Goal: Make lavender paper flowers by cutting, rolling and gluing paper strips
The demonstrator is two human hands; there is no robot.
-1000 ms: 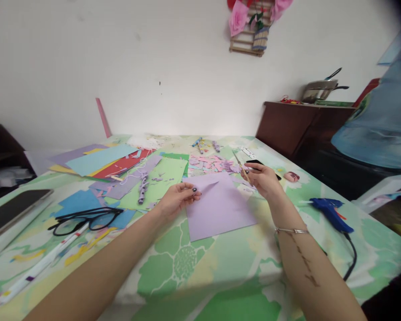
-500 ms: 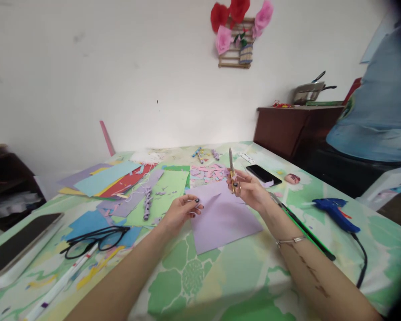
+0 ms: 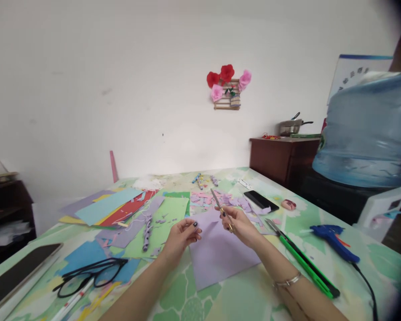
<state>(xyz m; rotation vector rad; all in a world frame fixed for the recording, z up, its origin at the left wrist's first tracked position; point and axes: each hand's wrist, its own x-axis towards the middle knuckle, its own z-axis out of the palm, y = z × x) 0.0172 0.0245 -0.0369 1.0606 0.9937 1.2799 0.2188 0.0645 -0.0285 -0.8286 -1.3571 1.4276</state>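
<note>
My right hand [image 3: 238,223] is closed around the gold-coloured handles of a pair of scissors [image 3: 217,199], whose blades point up and to the left. Below them lies a sheet of purple paper [image 3: 220,263] with a narrow slit or raised fold near its upper middle. My left hand [image 3: 183,236] is at the paper's left edge, fingertips pinched together; whatever may be between them is too small to make out. Left of that hand, a spotted purple paper roll [image 3: 147,234] rests on light green paper [image 3: 173,209].
Purple and pink paper scraps [image 3: 203,199] lie behind the sheet. To the right are a black phone [image 3: 259,200], a green utility knife [image 3: 304,263] and a blue glue gun [image 3: 334,240]. Black glasses [image 3: 90,274], coloured sheets [image 3: 110,207] and a larger phone [image 3: 16,281] lie left.
The view has tilted up, so the table sits lower in the picture. My right hand has tipped the scissors from nearly upright toward the left. My left hand keeps its pinch near the paper's edge.
</note>
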